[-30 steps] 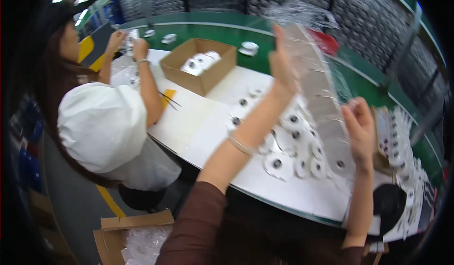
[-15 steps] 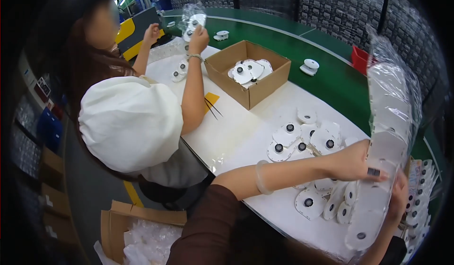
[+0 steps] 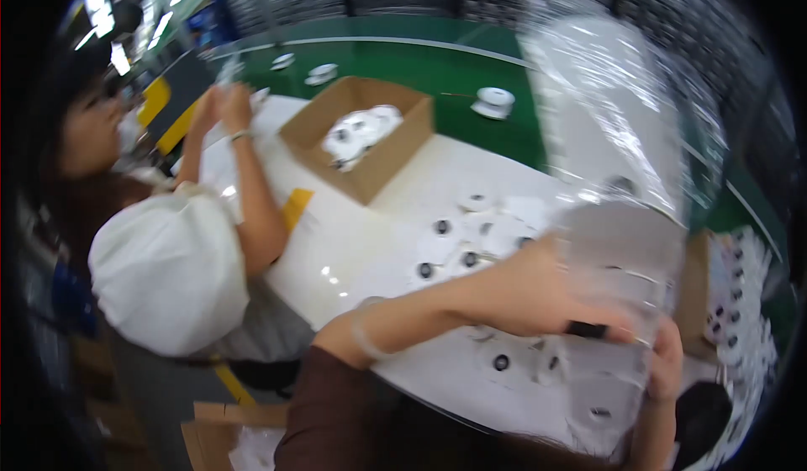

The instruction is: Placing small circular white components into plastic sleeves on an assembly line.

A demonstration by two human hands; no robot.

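A long row of overlapping white rounded plastic pieces (image 3: 618, 244), wrapped in clear film (image 3: 601, 59), stands tilted up in front of me at the right. My left hand (image 3: 546, 294) grips it across the middle from the left, with a dark band on one finger. At its lower right edge, the fingers of my right hand (image 3: 664, 357) close round it. Behind my left forearm, white plastic parts with dark round centres (image 3: 471, 244) lie loose on the white tabletop (image 3: 361, 261). Motion blurs the picture, and the held row hides some fingertips.
An open cardboard box (image 3: 361, 177) holds more white parts. At the left a co-worker in a white cap (image 3: 172, 273) handles clear plastic. The green belt (image 3: 395, 68) carries several white parts. Another box (image 3: 696, 303) and many white parts (image 3: 748, 303) stand at the right.
The view has turned right. The wrapped row now appears nearer and larger, still in both my hands. The co-worker's hands have come together, and the white part held there no longer shows.
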